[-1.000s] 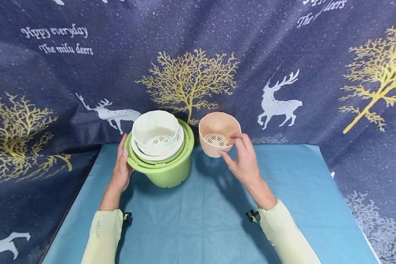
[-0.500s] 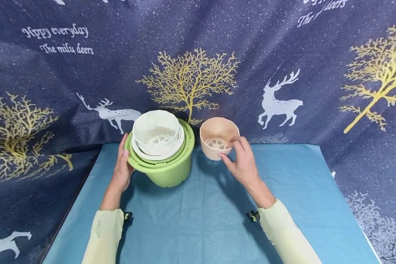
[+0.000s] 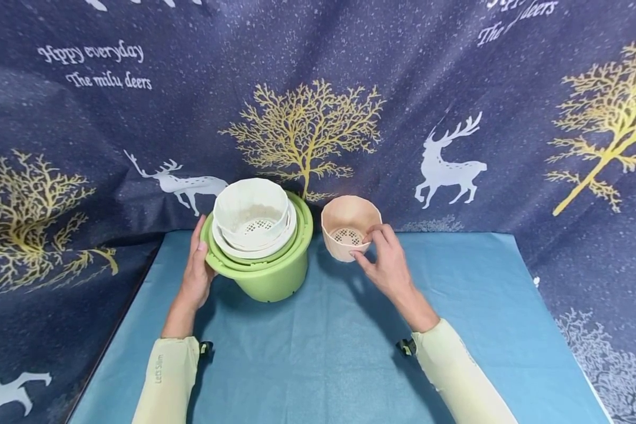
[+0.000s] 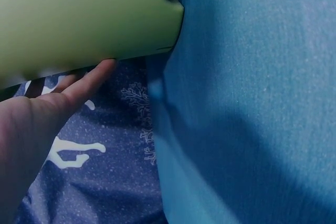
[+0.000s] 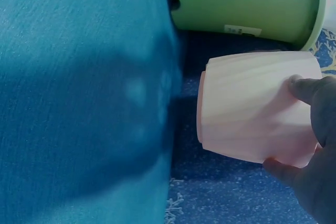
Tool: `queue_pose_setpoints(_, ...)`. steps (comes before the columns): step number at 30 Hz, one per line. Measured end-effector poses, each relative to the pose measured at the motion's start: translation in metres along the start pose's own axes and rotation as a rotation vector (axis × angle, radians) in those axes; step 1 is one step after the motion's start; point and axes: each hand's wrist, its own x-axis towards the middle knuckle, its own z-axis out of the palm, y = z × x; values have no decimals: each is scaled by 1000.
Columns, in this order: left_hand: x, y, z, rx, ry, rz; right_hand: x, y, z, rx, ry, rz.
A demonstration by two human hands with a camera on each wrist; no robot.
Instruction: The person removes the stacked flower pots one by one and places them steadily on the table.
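Note:
In the head view, my right hand (image 3: 389,262) pinches the near right rim of a peach-pink flower pot (image 3: 335,244) with drainage holes in its base. The right wrist view shows that pot (image 5: 252,103) side-on, its base a little off the cloth. To the left stands a large green flower pot (image 3: 272,285) with further pots nested in it, topped by a white flower pot (image 3: 249,203) with a perforated base. My left hand (image 3: 195,277) rests on the green pot's left side. Its fingers (image 4: 86,85) lie fairly straight against the wall in the left wrist view.
A blue cloth (image 3: 318,359) covers the table. Directly behind the pots hangs a dark blue curtain (image 3: 318,47) printed with deer and trees. The pink pot is close to the green pot's right side, with a narrow gap between them.
My right hand has lowered the pink pot slightly toward the table and nearer to me. The left hand and the green pot stay where they were.

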Motion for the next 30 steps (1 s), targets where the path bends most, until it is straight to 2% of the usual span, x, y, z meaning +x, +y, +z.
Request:
queue_pose_setpoints(12,-1,0,0,-6,-5,8,-2,6,7,-20,-36,38)
queue_pose_setpoints(20,1,0,0,-19,-4,21,-6,13,12,-11,-37,30)
queue_pose_setpoints(30,0,-1,0,-20,-1,9,-11,18,16,-17,-88,81)
